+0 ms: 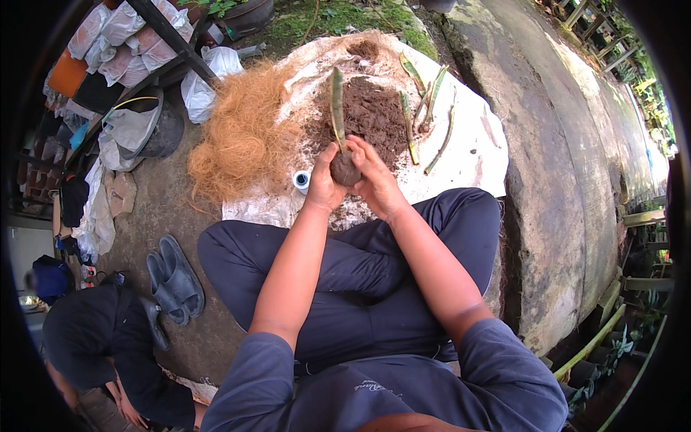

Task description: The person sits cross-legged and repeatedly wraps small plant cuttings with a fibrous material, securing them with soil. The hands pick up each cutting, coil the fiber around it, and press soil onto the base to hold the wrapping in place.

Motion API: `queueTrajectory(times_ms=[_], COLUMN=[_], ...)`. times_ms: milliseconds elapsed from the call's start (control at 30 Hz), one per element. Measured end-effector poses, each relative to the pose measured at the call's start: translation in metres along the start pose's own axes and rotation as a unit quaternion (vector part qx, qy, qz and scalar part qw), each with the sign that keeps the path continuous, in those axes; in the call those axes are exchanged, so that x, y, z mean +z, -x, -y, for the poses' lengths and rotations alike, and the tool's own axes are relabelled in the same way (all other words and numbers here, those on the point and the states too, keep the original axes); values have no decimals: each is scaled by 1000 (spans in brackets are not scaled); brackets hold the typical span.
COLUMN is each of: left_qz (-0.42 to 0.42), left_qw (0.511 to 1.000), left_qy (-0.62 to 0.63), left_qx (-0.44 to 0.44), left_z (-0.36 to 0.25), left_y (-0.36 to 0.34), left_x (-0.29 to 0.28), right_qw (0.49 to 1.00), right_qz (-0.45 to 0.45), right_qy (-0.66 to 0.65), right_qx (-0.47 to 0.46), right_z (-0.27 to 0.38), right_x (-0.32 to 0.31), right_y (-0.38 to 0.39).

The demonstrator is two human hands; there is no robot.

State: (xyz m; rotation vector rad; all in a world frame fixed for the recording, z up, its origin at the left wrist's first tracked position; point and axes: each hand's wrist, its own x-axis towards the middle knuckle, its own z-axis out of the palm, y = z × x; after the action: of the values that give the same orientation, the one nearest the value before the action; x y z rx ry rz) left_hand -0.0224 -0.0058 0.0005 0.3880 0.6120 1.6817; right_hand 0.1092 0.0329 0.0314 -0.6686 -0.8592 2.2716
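Note:
Between my two hands sits a round ball of dark soil (345, 170), with one upright green leaf cutting (337, 108) rising out of its top. My left hand (325, 180) cups the ball from the left, and my right hand (376, 178) wraps it from the right. Just beyond lies a heap of loose brown soil (373, 119) on a white sheet (471, 144). Several more leaf cuttings (430, 101) rest to the right of the heap. A spool of thread (301, 180) stands close by my left hand.
A large tangle of orange-brown fibre (241, 133) covers the sheet's left side. Grey sandals (176, 277) lie on the ground at left, near another person (108, 345) bending down. A black bucket (162, 129) and white bags (205, 83) stand farther back. Concrete slabs (554, 180) run along the right.

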Motion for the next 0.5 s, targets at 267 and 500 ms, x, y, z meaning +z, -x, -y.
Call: queueTrajectory(times_ms=[267,500], left_qz=[-14,20], left_qw=[999,999], left_qy=[-42,-31], left_qx=[-11,32], left_z=[3,8], left_y=[-1,1], left_x=[-1,-12], right_qw=[999,989], right_qz=[15,-14], right_qy=[12,17], right_qx=[-34,-145], right_z=[-27,-44], right_x=[-8,5], right_y=[-7,-10])
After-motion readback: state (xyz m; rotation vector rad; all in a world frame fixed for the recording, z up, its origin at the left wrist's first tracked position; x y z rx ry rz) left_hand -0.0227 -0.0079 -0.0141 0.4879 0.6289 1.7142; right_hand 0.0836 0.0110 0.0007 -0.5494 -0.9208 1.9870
